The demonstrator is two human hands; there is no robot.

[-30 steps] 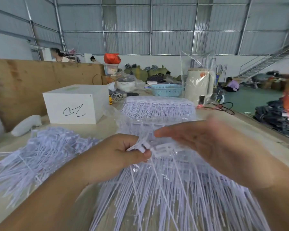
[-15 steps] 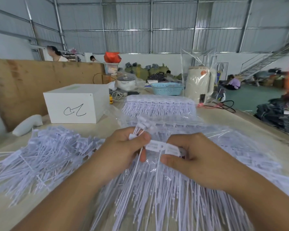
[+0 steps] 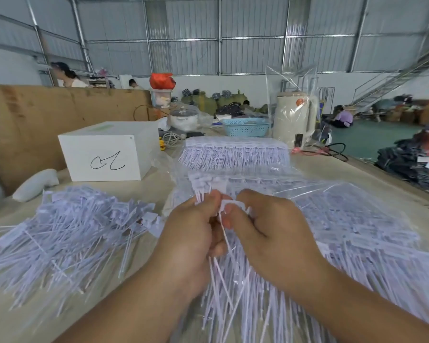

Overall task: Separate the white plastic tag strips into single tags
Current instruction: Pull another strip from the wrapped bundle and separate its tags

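White plastic tag strip (image 3: 209, 186) rises above the left hand (image 3: 193, 231), whose grip pinches it; right hand (image 3: 270, 231) grip pinches one flat white tag (image 3: 229, 204) beside.

Left hand (image 3: 191, 233) & right hand (image 3: 270, 233) bare, no sleeves/rings visible.

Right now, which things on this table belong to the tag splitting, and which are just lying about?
Job:
- tag strip gripped by left hand
- single tag pinched by right hand
- loose tag pile
- bagged strips
- strip stack

Lying about:
- white box
- blue basket
- kettle
- rice cooker
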